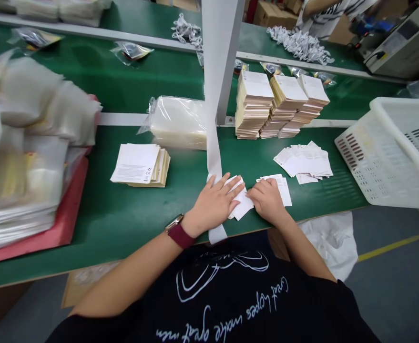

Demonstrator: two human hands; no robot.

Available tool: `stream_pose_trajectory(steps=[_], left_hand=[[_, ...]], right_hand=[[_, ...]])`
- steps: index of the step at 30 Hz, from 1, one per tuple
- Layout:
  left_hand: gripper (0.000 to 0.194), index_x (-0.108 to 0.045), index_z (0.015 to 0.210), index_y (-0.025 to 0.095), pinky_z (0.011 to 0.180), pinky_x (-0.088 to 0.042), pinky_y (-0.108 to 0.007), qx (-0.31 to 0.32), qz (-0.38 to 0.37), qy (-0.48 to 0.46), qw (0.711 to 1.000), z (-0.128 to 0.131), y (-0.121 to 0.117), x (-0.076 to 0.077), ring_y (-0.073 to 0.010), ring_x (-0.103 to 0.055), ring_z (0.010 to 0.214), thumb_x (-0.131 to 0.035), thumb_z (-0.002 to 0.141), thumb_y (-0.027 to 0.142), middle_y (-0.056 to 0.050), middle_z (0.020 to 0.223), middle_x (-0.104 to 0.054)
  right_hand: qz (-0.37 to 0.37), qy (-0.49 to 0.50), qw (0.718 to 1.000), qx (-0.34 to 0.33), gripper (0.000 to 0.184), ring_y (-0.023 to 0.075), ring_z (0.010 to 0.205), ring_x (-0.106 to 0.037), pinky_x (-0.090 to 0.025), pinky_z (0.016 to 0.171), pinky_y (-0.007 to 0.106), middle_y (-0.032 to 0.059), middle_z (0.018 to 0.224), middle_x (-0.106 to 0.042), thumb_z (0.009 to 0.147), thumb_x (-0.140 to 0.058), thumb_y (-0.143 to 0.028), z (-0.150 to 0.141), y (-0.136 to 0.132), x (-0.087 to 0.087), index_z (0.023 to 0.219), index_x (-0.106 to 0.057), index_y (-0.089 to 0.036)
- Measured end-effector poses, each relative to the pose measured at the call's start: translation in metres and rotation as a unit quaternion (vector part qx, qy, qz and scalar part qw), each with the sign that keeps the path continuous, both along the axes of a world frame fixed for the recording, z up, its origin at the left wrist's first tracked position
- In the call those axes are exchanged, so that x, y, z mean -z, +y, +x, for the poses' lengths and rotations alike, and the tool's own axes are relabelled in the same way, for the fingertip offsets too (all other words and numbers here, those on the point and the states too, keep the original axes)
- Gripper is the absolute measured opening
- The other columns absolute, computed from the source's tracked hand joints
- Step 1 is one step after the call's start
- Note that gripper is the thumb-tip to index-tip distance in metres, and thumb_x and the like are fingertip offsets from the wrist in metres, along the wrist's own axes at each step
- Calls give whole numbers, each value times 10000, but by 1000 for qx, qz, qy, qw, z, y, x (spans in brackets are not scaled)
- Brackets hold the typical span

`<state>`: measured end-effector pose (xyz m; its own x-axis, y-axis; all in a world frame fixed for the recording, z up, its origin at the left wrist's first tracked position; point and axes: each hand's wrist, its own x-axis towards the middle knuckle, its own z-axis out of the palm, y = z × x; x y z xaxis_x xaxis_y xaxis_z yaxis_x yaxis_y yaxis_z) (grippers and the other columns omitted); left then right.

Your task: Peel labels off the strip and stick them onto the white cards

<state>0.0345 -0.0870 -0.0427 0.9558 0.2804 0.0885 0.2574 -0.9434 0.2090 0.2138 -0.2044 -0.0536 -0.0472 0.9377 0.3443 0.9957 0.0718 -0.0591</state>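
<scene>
My left hand [216, 202] lies flat with its fingers spread over a small white paper card [243, 208] near the table's front edge. Pinched together, the fingers of my right hand [268, 200] are at that card's right edge. Partly under my right hand rests another small pile of white cards [284, 190]. Farther right is a loose, fanned heap of white cards [304, 161]. To the left sits a neat stack of printed cards [137, 164]. A white strip [214, 157] runs down the table beside my left hand.
Tall card stacks [254, 105] stand behind my hands, near a wrapped clear-plastic pack [178, 121] and a white post [218, 57]. Bagged packets on a red tray [76, 200] fill the left. A white perforated basket [391, 152] is at right. Coiled white cables [300, 45] lie beyond, near another person [323, 19].
</scene>
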Motion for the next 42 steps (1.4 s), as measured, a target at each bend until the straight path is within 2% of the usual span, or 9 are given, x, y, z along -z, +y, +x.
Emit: stream_pose_trajectory(steps=[5, 12, 18, 33, 42], left_hand=[[456, -411, 1470, 280, 1171, -284, -543, 6, 1, -3, 1000, 0, 2, 0, -279, -319, 1459, -343, 1031, 381, 2, 1550, -395], [451, -420, 1463, 284, 1166, -300, -538, 2, 2, -8, 1000, -1, 2, -2, -277, -334, 1451, -367, 1025, 378, 8, 1548, -396], [452, -423, 1462, 274, 1167, -300, -547, 6, 5, -8, 1000, 0, 1, -3, -281, -343, 1446, -376, 1023, 372, 6, 1552, -388], [454, -407, 1470, 290, 1177, -284, -534, 2, 0, -23, 1000, -1, 1, 2, -270, -325, 1456, -351, 1030, 387, 12, 1556, -383], [469, -401, 1474, 299, 1177, -283, -537, 3, -9, -27, 1000, -2, 2, 3, -274, -333, 1452, -408, 1012, 380, 0, 1551, -392]], right_hand=[[48, -44, 998, -18, 238, 171, 741, -412, -257, 791, 359, 18, 689, -614, 907, -512, -96, -2, 0, -1, 718, -620, -190], [81, -83, 993, -23, 255, 157, 729, -392, -261, 813, 369, -4, 661, -577, 892, -459, -51, -5, -3, -6, 745, -607, -196], [106, -97, 989, -25, 215, 148, 735, -407, -276, 812, 368, -12, 660, -559, 885, -489, -57, -7, -5, -6, 756, -591, -196], [120, -86, 988, -35, 198, 148, 736, -425, -285, 813, 373, -9, 706, -595, 890, -468, -62, -7, -9, -5, 802, -571, -206], [115, -73, 990, -34, 180, 146, 745, -442, -277, 820, 383, -7, 761, -633, 881, -494, -80, -6, -10, -6, 797, -578, -215]])
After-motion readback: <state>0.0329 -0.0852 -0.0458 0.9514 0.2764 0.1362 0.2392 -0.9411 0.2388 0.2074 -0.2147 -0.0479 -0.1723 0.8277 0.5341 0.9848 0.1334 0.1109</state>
